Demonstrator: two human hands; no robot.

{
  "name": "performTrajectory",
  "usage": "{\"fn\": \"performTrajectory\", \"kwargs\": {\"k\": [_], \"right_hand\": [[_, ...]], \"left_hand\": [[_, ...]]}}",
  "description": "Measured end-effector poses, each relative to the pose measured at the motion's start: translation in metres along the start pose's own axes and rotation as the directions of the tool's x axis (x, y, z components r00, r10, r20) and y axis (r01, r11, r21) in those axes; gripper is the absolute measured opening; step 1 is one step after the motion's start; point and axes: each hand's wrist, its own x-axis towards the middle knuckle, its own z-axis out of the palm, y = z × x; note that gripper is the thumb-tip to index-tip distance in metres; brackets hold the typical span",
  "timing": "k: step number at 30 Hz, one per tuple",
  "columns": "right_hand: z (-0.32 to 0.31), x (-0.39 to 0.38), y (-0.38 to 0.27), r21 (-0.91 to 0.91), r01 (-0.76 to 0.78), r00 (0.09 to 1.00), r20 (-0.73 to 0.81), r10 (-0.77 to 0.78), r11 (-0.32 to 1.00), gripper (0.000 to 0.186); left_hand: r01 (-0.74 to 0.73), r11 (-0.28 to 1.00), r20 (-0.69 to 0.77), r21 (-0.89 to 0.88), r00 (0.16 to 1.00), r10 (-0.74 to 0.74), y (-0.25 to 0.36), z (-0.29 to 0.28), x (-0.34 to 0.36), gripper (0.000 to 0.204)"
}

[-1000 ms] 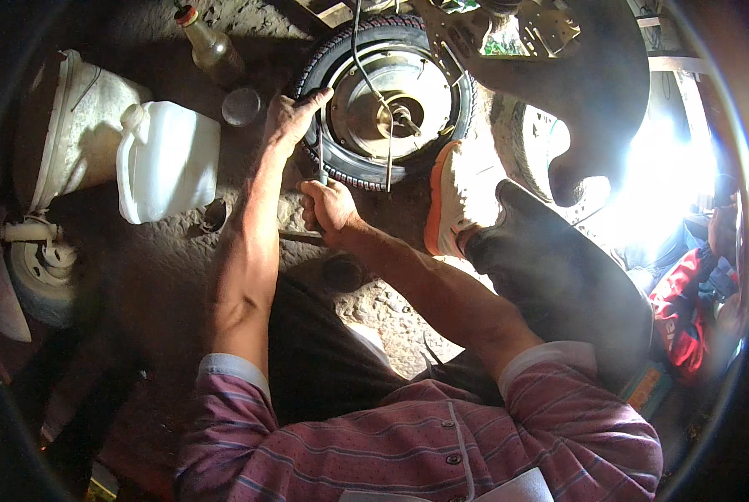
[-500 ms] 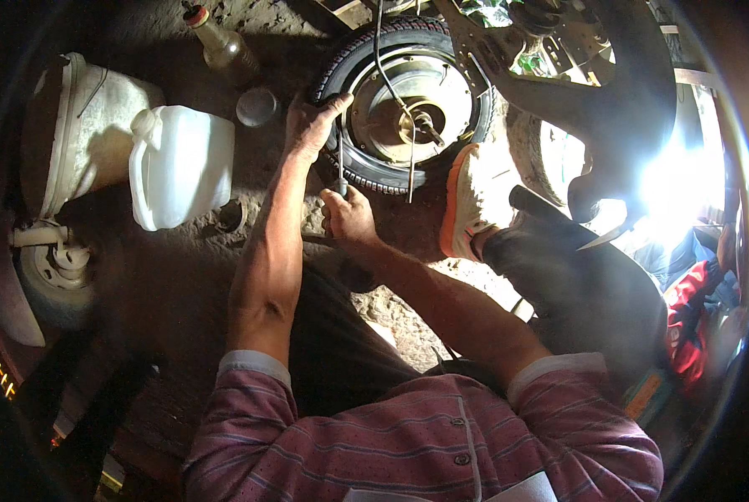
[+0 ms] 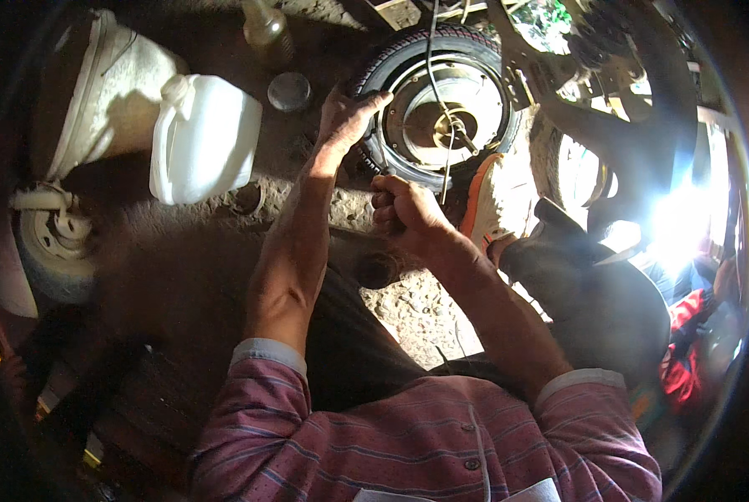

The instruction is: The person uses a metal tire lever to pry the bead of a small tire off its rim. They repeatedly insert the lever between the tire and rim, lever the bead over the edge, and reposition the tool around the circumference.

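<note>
A wheel [image 3: 408, 63] with a black tyre and a metal hub lies in front of me, a cable crossing its axle. My left hand [image 3: 348, 121] grips the tyre's left side, thumb over the sidewall and fingers mostly hidden. Close to the tyre's near edge, my right hand [image 3: 408, 209] is closed round the handle of a screwdriver-like tool [image 3: 383, 155]. Its thin shaft points up to the rim; the fist hides the handle and I cannot make out the tip. A shoe [image 3: 500, 197] with an orange sole rests against the wheel's near right side.
On the left stand a white jug [image 3: 211, 138], a large pale bucket [image 3: 111, 100] and a small wheel [image 3: 56, 243]. A round lid-like thing [image 3: 289, 92] and a glass bottle [image 3: 267, 38] sit beyond. A dark vehicle frame [image 3: 634, 109] rises at the right, beside a glaring light.
The view has shifted, so the surroundings sit further right and mostly higher. My left hand stays on the tyre. My right fist has turned and hides the tool's handle, which showed before.
</note>
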Motion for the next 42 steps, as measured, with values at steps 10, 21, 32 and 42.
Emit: {"fn": "performTrajectory", "kwargs": {"k": [10,21,32,42], "right_hand": [[-0.015,0.085,0.096,-0.388,0.556,0.793,-0.016,-0.609,0.735,0.018],[0.0,-0.096,0.045,-0.764,0.29,0.953,0.174,-0.248,0.576,0.028],[-0.021,-0.047,-0.109,-0.825,0.13,0.804,0.412,-0.428,-0.55,0.032],[-0.014,-0.011,-0.145,-0.446,0.09,0.671,0.688,-0.276,-0.891,0.065]], "left_hand": [[0.028,0.999,0.018,0.027,0.999,-0.028,-0.031,-0.003,0.004,0.059],[-0.011,0.996,-0.021,-0.093,1.0,0.01,0.004,0.002,-0.003,0.068],[-0.075,0.982,0.027,0.173,0.997,0.072,-0.01,-0.004,0.003,0.038],[-0.029,0.976,0.123,0.215,0.992,0.002,-0.008,-0.007,0.002,0.042]]}}
